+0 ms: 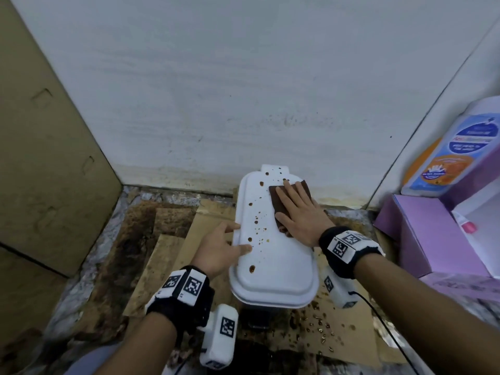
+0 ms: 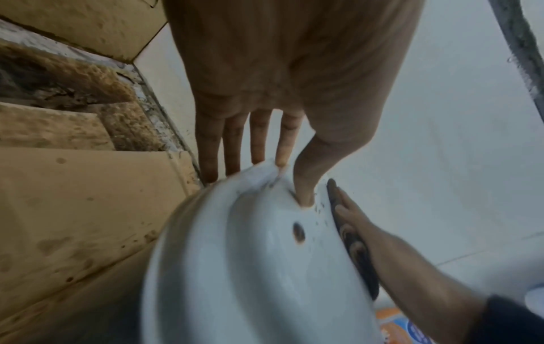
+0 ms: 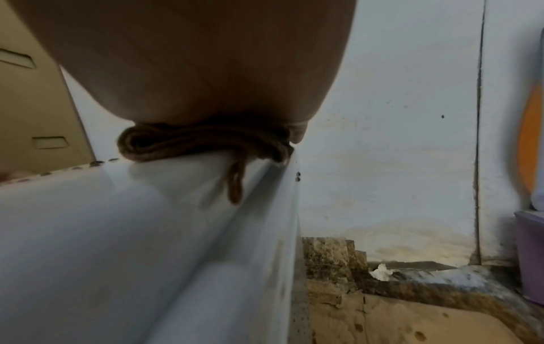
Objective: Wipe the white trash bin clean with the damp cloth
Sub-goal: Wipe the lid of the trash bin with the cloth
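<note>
The white trash bin (image 1: 281,266) stands on the floor by the wall, its long lid (image 2: 250,267) dotted with brown spots along the left half. A folded brown cloth (image 1: 281,204) lies flat on the lid's far right part. My right hand (image 1: 297,212) presses it down with straight, spread fingers; in the right wrist view the cloth (image 3: 206,144) bunches under the palm at the lid's edge. My left hand (image 1: 224,244) steadies the lid's left rim, thumb on top and straight fingers (image 2: 232,144) down its side.
Stained cardboard sheets (image 1: 173,239) cover the floor around the bin, with brown droplets (image 1: 322,328) at the front right. A tall cardboard panel (image 1: 46,158) stands left. Purple boxes (image 1: 433,234) and a cleaner bottle (image 1: 451,155) crowd the right. A white wall (image 1: 243,90) rises close behind.
</note>
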The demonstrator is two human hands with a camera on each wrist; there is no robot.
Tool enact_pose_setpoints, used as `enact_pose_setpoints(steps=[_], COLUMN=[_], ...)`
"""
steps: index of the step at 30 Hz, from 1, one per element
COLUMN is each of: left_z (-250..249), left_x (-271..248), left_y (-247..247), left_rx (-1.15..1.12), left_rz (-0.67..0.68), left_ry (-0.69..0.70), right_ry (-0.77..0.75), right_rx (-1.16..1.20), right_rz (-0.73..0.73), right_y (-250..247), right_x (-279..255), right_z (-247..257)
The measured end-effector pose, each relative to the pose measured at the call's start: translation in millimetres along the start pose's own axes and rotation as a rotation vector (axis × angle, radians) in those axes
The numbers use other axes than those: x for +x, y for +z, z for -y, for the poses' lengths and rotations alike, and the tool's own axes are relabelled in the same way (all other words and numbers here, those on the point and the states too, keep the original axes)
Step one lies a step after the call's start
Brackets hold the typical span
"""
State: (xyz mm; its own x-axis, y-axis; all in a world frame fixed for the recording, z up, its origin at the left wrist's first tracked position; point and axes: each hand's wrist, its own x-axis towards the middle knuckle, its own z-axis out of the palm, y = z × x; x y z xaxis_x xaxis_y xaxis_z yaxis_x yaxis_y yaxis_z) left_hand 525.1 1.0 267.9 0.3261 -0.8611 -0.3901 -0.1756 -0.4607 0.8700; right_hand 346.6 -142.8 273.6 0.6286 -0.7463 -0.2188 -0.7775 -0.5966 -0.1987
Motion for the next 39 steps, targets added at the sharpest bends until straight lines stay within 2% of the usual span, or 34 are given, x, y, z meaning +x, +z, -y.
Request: enact_pose_setpoints(steps=[3, 6, 9, 21, 31, 39], left_z=[-19.6, -30.1, -22.6, -7.7, -5.1, 0.2], left_x=[14.8, 26.9, 34.3, 43.4, 44.4, 49.3], left_y=[-5.7, -5.2, -2.4, 0.0, 0.2, -1.3], left_rx=[-0.117, -0.13, -0.094, -0.124, -0.13, -0.112], left_rz=[-0.02, -0.034, 0.0, -0.056, -0.052, -0.042], left_ry=[0.008, 0.033, 0.036, 0.052, 0.064, 0.079], right_ry=[-0.011, -0.017, -0.023, 0.012, -0.006, 0.069], right_rx=[0.004, 0.002, -0.001, 0.001, -0.014, 0.018], right_rz=[-0.022, -0.036, -0.037, -0.021, -0.008, -0.028], right_y=[3.8, 5.7, 7.7, -12.6, 5.8, -19.3], right_x=[-0.6, 0.9, 1.5, 39.9, -13.4, 56.1], right_z=[-3.2, 0.1, -0.1, -12.2, 4.2, -9.2])
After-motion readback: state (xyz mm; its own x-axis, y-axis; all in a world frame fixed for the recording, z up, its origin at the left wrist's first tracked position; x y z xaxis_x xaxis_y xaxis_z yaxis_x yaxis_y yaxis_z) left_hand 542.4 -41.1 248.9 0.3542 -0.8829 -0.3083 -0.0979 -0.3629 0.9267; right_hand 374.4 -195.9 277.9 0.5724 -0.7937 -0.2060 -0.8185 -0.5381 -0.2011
